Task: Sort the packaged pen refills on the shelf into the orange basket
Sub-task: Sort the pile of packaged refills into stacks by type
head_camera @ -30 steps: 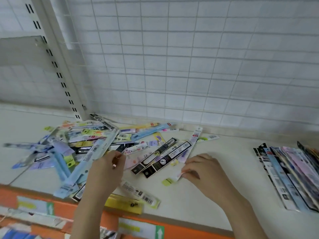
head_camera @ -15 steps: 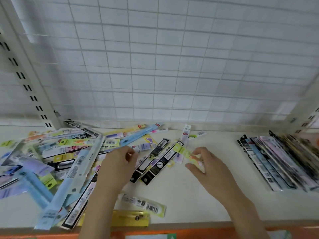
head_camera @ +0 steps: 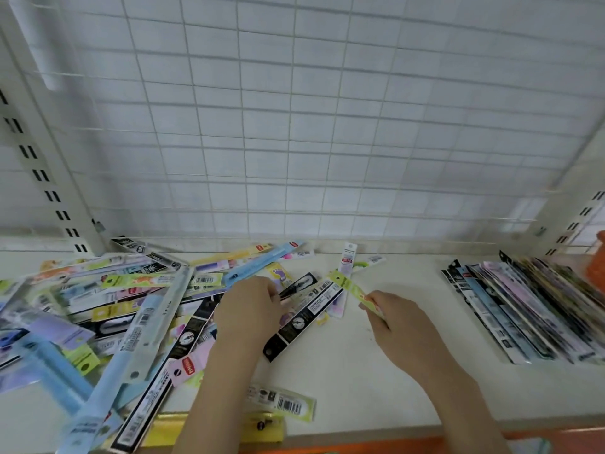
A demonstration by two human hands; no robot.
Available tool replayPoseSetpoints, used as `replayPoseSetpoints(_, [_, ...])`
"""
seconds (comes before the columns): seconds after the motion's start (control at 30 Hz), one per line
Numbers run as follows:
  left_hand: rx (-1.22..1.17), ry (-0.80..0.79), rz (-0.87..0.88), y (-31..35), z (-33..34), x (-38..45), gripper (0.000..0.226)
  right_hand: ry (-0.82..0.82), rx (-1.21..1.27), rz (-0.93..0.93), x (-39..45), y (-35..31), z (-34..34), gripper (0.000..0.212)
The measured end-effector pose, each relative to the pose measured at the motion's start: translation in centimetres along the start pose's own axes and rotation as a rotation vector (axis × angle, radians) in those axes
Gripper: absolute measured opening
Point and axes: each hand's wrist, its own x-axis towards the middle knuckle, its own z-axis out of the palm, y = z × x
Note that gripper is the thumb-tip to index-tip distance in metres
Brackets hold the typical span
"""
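I see my right hand [head_camera: 397, 317] over the middle of the shelf [head_camera: 376, 371], its fingers [head_camera: 371, 301] pinched on the near end of a yellow-green refill pack [head_camera: 348, 286] that slants up and away to the left, its far end lifted above the other packs. My left hand [head_camera: 250, 309] sits just to the left, knuckles up, at the right edge of the loose pile [head_camera: 108, 309]; its fingers curl down onto the packs there, but I cannot tell whether they grip one. A black pack [head_camera: 302, 317] lies diagonally between my two hands, touching the left one. The pile spreads over the left half of the shelf, from the back edge to the front edge, with long blue, black, lilac and yellow packs crossing one another. A pale green pack [head_camera: 283, 403] lies alone near the front edge, between my forearms. Toward the right edge of the shelf a sorted stack [head_camera: 523, 309] lies fanned in a neat row. At the far right edge, behind that stack, I make out an orange sliver [head_camera: 597, 270], which may be the basket; too little shows to be sure. A wire grid [head_camera: 311, 126] backs the shelf.
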Motion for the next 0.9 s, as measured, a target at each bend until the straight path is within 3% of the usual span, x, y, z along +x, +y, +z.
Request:
replayPoseSetpoints(0.17, [-0.225,0.129,0.016,-2.0,-2.3,-0.5,0.014,-0.017,0.007,-0.045,0.8,-1.4,-0.1,0.032])
replayPoseSetpoints(0.3, [-0.382,0.256,0.041,-3.6,-4.0,-1.4,0.012,-0.039,-0.005,-0.158,1.8,-2.7,0.3,0.012])
replayPoseSetpoints(0.5, [-0.538,0.368,-0.040,-5.5,-5.1,-2.3,0.015,-0.200,-0.045,-0.293,2.7,-4.8,2.0,0.038])
replayPoseSetpoints(0.67, [-0.592,0.436,-0.070,-5.7,-5.4,-3.0,0.015,-0.183,-0.073,-0.308,2.5,-5.3,2.2,0.036])
replayPoseSetpoints(0.8, [-0.639,0.455,-0.098,-5.3,-5.4,-3.3,0.033,-0.140,-0.072,-0.300,2.0,-5.5,2.0,0.028])
replayPoseSetpoints(0.9, [-0.636,0.442,-0.118,-4.9,-5.3,-3.5,0.034,-0.111,-0.081,-0.278,1.5,-5.5,1.8,0.023])
